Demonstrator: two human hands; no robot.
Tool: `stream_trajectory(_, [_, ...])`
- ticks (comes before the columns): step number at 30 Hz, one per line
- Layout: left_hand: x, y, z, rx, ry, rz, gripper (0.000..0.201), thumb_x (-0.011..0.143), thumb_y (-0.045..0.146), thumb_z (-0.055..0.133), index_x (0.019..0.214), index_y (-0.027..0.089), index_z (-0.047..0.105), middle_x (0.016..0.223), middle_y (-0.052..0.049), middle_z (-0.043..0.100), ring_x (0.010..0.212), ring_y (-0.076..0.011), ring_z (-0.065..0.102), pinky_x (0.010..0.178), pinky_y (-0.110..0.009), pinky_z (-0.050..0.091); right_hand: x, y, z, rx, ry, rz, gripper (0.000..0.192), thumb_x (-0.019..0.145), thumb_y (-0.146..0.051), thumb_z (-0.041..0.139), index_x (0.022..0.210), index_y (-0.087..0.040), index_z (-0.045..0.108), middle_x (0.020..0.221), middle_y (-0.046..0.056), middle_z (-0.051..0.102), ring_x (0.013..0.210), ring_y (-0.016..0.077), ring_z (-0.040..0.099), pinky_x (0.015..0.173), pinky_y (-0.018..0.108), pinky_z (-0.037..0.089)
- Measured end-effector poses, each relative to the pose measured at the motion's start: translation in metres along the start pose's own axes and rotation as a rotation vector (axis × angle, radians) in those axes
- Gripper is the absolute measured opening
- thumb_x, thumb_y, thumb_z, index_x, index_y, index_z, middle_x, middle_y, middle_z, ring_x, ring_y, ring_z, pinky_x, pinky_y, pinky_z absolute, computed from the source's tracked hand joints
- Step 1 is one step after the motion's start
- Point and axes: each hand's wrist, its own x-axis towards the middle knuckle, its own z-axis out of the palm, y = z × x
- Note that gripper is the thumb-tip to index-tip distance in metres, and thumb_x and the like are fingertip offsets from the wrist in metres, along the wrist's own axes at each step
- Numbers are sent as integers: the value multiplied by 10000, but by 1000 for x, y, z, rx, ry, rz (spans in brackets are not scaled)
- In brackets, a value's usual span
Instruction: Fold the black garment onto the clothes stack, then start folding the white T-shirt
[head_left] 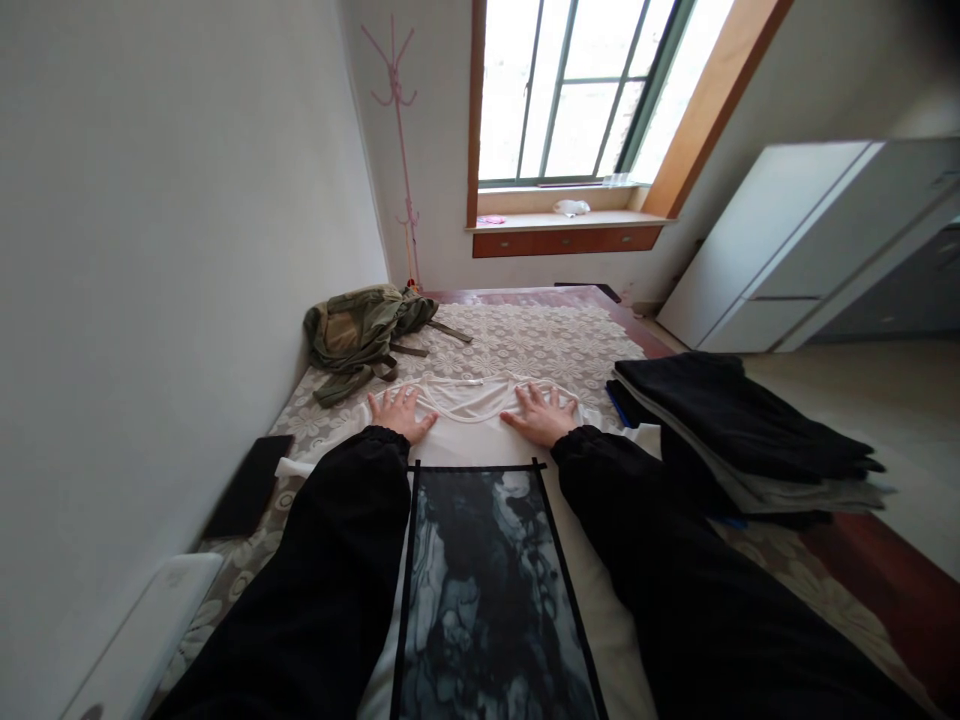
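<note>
A white T-shirt (466, 441) with a large dark marbled print lies spread out on the table, its neckline at the far end. My left hand (401, 413) rests flat on the shirt's left shoulder area, fingers spread. On the other side of the neckline, my right hand (541, 414) presses down with its fingers apart. Neither hand grips the cloth. My black sleeves cover parts of the shirt's sides, and its lower end runs out of view.
A folded stack of dark and grey clothes (742, 425) sits at the right. An olive backpack (360, 335) lies at the far left by the wall. Near it are a black flat object (251, 487) and a white flat-topped object (150, 635). A patterned tablecloth (540, 340) covers the surface.
</note>
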Motion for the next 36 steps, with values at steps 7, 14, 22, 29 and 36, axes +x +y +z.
stream_trajectory(7, [0,2,4,-56,60,25,763,952,664,382,1592,249,379,1695,-91,319,1564,-356,233,1255,-612,157,1,0,2,-12,10,2,918,914,-812,184,1661,-279,213,1748,93,97,1537,527,58,1114,818,120])
stream_trajectory(14, [4,-4,7,-70,73,31,821,920,731,386,1601,273,370,1706,-66,294,1576,-358,192,1259,-647,108,3,1,5,-11,-6,7,918,913,-815,163,1666,-290,186,1752,77,67,1544,516,33,1137,797,94])
stream_trajectory(22, [0,3,10,-51,11,22,882,910,776,319,1639,282,290,1732,-44,203,1597,-389,98,1246,-690,41,4,1,10,3,38,13,904,925,-796,154,1670,-285,171,1756,51,45,1550,508,0,1150,793,54])
stream_trajectory(29, [2,3,19,-19,31,66,856,928,770,272,1657,325,212,1740,-11,163,1606,-368,49,1245,-683,21,2,0,10,-13,67,-106,877,950,-762,149,1674,-267,144,1752,52,89,1584,400,-18,1188,745,11])
stream_trajectory(36, [2,3,21,-10,30,89,910,923,789,255,1670,280,159,1740,-38,155,1610,-348,29,1258,-655,4,-2,-1,5,15,-14,-112,1090,828,-925,220,1680,-261,78,1754,66,-13,1573,439,-95,1157,775,-53])
